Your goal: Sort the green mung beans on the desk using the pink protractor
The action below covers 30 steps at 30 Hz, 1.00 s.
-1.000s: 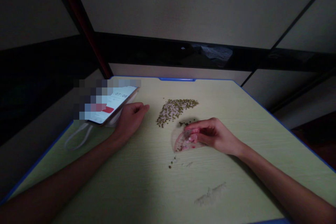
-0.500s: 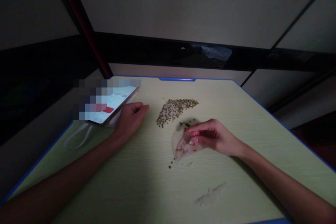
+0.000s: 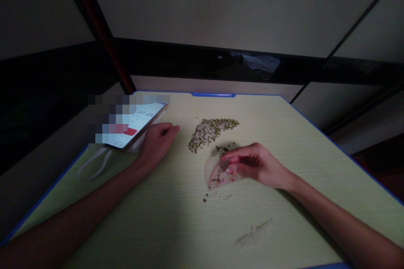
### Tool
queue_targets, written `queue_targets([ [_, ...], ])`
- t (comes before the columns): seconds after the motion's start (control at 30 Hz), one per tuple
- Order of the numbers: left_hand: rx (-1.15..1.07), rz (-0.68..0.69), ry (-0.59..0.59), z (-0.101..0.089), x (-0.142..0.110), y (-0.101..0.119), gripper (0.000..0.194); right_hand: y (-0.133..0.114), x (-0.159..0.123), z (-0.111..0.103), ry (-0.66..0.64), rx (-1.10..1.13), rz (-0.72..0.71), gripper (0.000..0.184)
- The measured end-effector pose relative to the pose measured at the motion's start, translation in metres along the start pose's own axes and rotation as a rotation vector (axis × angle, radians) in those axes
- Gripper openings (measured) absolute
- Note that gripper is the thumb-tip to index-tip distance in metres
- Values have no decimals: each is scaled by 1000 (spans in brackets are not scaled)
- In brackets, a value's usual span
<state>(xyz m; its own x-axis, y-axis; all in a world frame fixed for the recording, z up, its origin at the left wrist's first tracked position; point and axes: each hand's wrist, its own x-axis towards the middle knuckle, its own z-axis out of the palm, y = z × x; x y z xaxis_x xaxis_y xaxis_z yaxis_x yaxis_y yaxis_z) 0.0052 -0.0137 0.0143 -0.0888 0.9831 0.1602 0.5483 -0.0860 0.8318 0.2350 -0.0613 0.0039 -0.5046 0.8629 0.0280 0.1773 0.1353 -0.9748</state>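
My right hand [image 3: 255, 164] pinches a thin, clear, pinkish plastic piece with a rounded edge [image 3: 217, 176] between thumb and fingers. Whether it is a shallow cup or a lid I cannot tell. Small dark beans show through or behind it, and a few loose beans [image 3: 205, 200] lie by its near edge. Beyond it is a spread of small green beans [image 3: 210, 131], like mung beans, one layer deep. My left hand [image 3: 158, 141] rests on the table as a loose fist beside the phone [image 3: 135, 124], with nothing visible in it.
The pale wooden table [image 3: 176, 218] has a blue edge and a blue handle [image 3: 213, 95] at the far side. A white cord loop [image 3: 94, 172] hangs from the phone at the left. Cabinet panels [image 3: 205, 8] stand behind. A greyish worn mark [image 3: 254, 233] is near the front.
The clear plastic piece has shifted slightly left in my right hand. One of the loose beans near its edge no longer shows. My left hand stays still.
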Motion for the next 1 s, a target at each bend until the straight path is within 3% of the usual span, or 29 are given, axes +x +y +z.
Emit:
queue_targets([
  [0.5, -16, -5, -4, 0, 0, -2, 33, -2, 1, 2, -74, 14, 4, 24],
  [1.0, -4, -5, 11, 0, 0, -1, 32, -10, 1, 5, -176, -146, -133, 20],
])
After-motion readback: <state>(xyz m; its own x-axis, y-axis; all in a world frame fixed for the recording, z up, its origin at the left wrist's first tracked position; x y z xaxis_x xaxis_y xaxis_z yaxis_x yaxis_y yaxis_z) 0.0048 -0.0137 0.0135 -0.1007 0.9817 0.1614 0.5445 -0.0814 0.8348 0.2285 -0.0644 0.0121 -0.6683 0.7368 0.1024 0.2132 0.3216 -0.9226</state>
